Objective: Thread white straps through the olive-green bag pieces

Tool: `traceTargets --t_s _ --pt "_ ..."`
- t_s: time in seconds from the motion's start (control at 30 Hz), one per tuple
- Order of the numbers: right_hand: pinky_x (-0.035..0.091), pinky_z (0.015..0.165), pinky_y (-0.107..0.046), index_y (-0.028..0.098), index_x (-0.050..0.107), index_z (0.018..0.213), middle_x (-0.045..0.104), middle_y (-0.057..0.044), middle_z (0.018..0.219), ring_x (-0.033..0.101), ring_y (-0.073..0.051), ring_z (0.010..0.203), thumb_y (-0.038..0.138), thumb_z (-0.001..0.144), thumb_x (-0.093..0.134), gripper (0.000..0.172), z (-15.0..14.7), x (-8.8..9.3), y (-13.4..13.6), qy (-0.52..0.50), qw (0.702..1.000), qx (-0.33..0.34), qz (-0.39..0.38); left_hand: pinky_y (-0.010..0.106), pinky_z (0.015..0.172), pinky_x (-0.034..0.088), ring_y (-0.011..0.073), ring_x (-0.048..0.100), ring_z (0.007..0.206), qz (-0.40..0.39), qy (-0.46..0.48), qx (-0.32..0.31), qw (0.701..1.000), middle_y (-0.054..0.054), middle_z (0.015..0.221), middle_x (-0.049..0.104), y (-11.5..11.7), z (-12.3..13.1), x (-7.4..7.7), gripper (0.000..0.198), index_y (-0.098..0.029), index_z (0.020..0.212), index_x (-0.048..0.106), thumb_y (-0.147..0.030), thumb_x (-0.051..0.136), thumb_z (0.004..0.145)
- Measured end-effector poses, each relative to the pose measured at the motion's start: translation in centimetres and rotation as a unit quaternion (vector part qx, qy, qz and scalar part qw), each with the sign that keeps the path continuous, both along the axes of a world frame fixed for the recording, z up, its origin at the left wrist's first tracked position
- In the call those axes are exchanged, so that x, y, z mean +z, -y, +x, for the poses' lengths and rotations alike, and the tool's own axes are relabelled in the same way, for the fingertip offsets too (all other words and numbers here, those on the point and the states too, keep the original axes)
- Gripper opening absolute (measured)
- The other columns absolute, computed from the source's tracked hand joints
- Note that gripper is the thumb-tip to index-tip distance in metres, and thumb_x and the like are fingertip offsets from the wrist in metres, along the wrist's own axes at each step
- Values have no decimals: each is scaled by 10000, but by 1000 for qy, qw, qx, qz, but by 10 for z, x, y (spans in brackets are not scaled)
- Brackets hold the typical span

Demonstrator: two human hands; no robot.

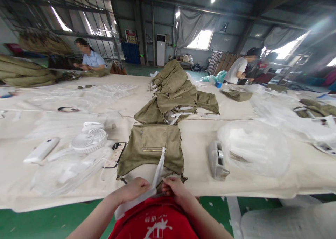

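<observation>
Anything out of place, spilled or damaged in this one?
Slightly: small white scraps lie loose on the green floor below the table, to the right, like litter. The bag before the left hand and right hand shows no obvious damage.

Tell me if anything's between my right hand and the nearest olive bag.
Nothing visible blocks the right hand from the olive bag. The white strip runs from the bag's zipper down beside that hand; the tape dispenser stands apart to the bag's right.
</observation>
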State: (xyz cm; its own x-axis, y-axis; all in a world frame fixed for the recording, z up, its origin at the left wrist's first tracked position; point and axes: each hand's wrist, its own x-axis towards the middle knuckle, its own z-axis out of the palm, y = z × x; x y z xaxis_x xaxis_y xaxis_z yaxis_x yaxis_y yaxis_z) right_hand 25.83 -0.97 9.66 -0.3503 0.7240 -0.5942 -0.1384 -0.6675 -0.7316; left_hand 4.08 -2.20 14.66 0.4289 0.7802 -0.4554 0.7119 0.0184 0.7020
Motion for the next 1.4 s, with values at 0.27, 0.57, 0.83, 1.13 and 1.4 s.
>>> traceTargets --t_s 0.27,0.57,0.83,1.13,1.4 --pt "368 476 -248 182 604 592 613 -17 560 534 -138 474 348 769 564 246 2 14 -5 222 956 99 161 238 525 249 129 465 594 78 -123 34 989 21 610 558 -9 30 -6 442 -160 635 633 -442 360 837" --pt "424 770 -311 282 671 1061 708 -51 976 635 -217 866 161 757 536 354 45 7 -22 447 813 107 358 261 521 214 128 454 555 114 -118 11 986 26 585 563 -29 37 -18 446 -155 664 661 -435 366 847" --pt "427 796 -313 271 686 1003 713 -48 963 638 -218 874 161 769 513 312 44 7 -24 445 800 144 376 264 542 239 133 461 590 121 -109 -13 987 30 631 593 -49 58 -30 408 -153 696 661 -394 383 871" --pt "454 858 -313 216 656 1056 698 -65 1011 636 -214 922 237 826 496 281 66 -6 -18 375 855 -14 359 285 619 316 166 535 676 132 -116 -8 984 68 715 642 -59 90 -46 384 -173 704 662 -364 385 889" --pt "471 735 -292 236 678 978 700 -43 853 632 -202 798 251 792 527 241 72 -2 -16 363 872 -49 325 305 639 337 193 562 732 131 -128 14 983 88 790 658 -58 104 -49 402 -172 740 665 -369 357 905"
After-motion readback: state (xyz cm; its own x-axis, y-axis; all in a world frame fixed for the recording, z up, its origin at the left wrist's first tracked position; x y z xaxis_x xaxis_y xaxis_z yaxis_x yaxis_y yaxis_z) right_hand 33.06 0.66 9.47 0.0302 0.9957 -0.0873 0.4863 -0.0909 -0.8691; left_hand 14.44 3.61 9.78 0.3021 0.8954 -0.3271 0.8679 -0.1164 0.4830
